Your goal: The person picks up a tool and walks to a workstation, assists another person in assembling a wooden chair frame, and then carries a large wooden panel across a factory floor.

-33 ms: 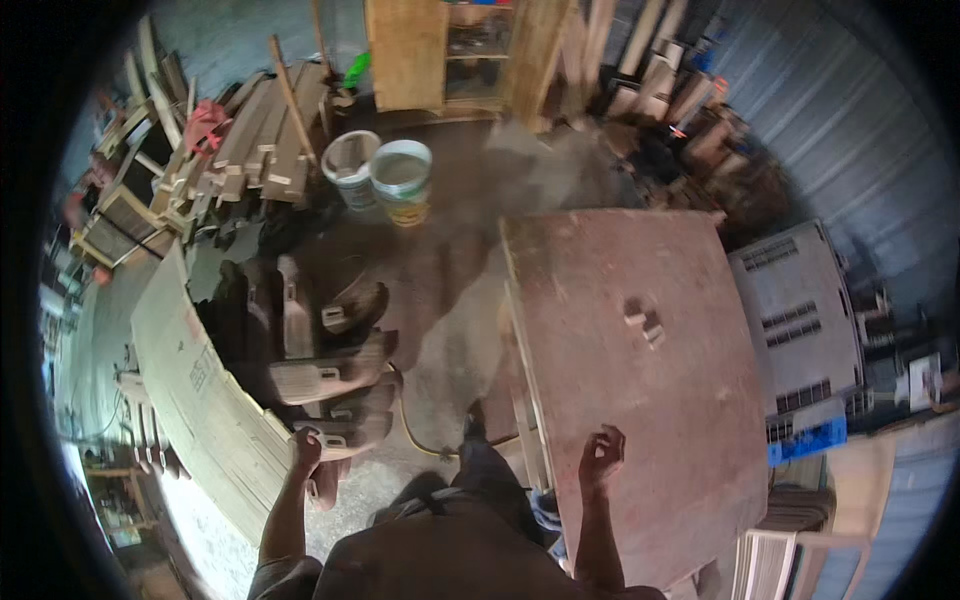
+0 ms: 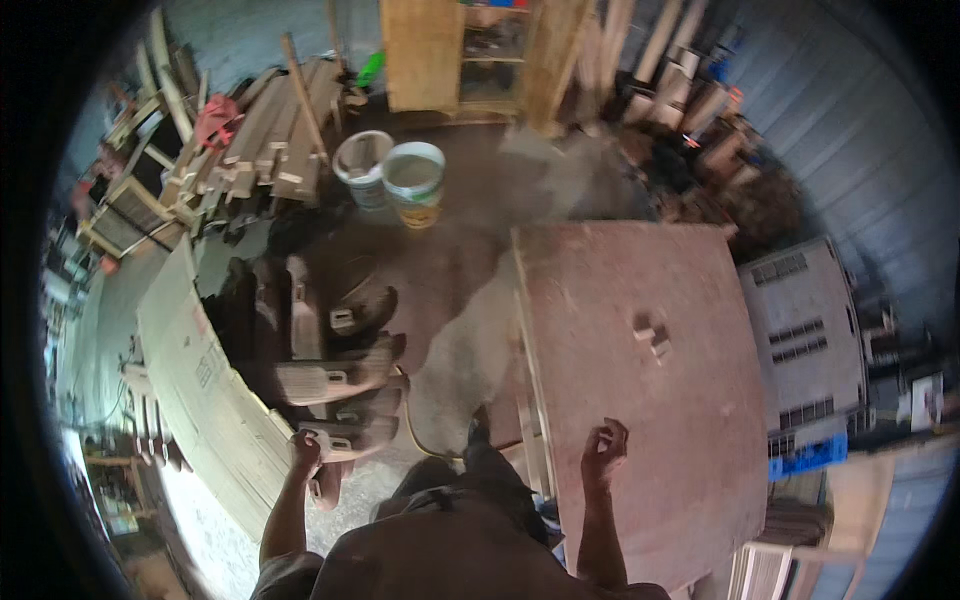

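My left hand is closed, its fingers curled beside the edge of a pale flat board. Against it in the picture is the end of a slotted wooden piece; whether the fingers grip anything is hidden. My right hand is over the reddish-brown tabletop, fingers loosely bent with a gap to the thumb and nothing seen between them. Farther along that top lie a couple of small wooden blocks. More shaped wooden pieces with slots are piled on the left, beyond my left hand.
Two buckets stand on the floor ahead. Stacked planks lie at the far left, and scrap wood at the far right. A yellowish hose runs near my feet. Right of the table are a vented white panel and a blue crate.
The surroundings have shifted slightly right and down in the picture. Both hands keep nearly the same place and shape.
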Demonstrator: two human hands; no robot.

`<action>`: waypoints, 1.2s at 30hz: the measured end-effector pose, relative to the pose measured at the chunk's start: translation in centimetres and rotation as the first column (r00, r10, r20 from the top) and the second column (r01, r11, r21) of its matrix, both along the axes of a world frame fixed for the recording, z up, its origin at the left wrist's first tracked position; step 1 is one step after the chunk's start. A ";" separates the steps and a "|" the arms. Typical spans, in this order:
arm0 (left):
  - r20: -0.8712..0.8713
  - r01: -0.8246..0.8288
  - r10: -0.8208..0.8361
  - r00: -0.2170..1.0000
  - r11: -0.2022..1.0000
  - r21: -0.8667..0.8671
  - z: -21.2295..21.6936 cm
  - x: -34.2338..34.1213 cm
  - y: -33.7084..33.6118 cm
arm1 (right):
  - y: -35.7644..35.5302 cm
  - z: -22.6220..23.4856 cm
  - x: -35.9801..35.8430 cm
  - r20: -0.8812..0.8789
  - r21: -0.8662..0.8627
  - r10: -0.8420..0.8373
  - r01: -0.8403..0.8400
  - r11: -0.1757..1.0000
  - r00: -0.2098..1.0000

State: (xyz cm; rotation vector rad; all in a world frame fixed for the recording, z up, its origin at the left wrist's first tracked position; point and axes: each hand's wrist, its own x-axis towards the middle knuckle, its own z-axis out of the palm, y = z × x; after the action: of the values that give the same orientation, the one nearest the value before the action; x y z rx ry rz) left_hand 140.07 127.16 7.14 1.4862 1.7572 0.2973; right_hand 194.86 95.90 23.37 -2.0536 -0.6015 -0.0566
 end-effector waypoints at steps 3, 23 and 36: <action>-0.064 0.105 -0.098 0.993 0.988 0.115 3.9 1.9 2.4 | 9.8 2.3 6.2 0.092 0.066 0.108 -0.115 0.991 0.990; -0.261 -0.145 0.175 0.949 0.981 0.133 7.5 32.1 45.7 | 92.7 5.4 64.9 0.015 0.239 0.371 -0.363 0.901 0.929; -0.280 0.480 -0.546 0.789 0.265 0.836 31.6 104.0 106.9 | 110.3 8.1 102.4 0.113 0.400 0.285 -0.306 0.864 0.952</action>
State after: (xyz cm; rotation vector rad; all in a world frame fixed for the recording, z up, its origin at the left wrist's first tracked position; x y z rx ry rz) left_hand 244.03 234.07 38.74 2.6739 0.8660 1.0183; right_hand 297.28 206.17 31.45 -1.5350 -0.8535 -0.0503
